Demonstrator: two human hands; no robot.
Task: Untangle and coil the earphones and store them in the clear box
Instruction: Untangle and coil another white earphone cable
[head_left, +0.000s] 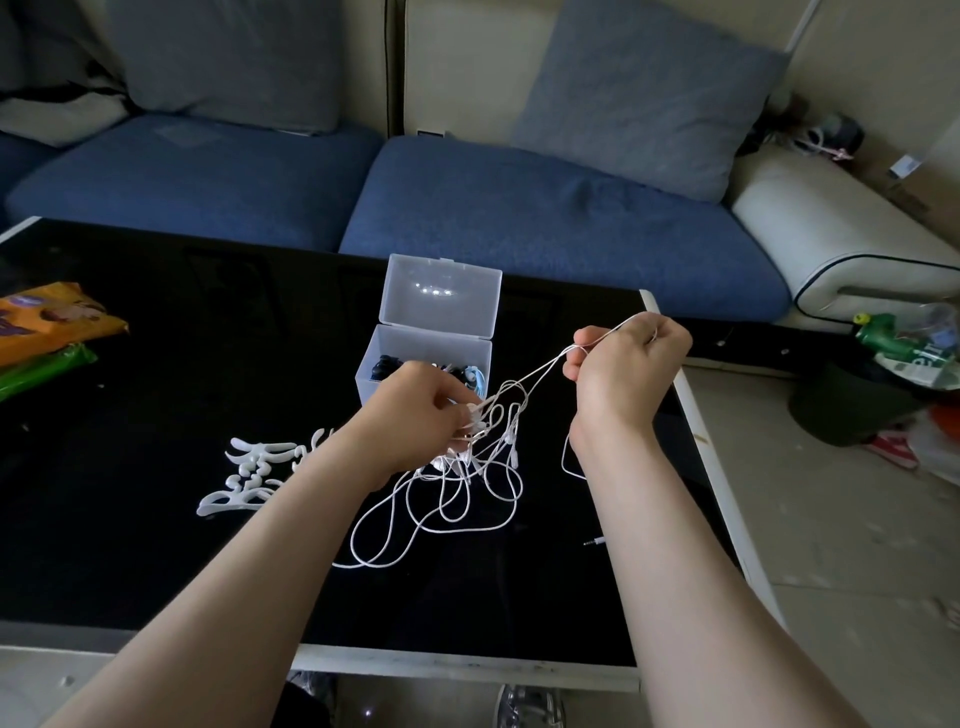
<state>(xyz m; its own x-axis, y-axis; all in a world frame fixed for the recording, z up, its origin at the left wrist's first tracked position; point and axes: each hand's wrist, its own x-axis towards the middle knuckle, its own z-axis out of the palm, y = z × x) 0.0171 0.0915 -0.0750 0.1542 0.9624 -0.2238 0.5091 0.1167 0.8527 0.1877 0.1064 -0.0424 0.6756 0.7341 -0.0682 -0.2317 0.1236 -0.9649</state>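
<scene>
A tangle of white earphones (457, 493) hangs between my hands over the black table (156, 545), its loops trailing onto the glass. My left hand (415, 410) pinches the knotted bunch with the earbuds. My right hand (628, 358) is raised to the right and grips a stretched strand of the white cord. Just behind my left hand stands the clear box (421, 358) with its lid (441, 296) tipped up; dark and light-blue earphones lie inside. A jack plug (594, 542) rests on the table by my right forearm.
A white cut-out ornament (249, 478) lies on the table left of the tangle. Orange and green packets (47, 332) sit at the table's left edge. A blue sofa (519, 218) runs behind the table. Bags and a bin (852, 405) stand on the floor at right.
</scene>
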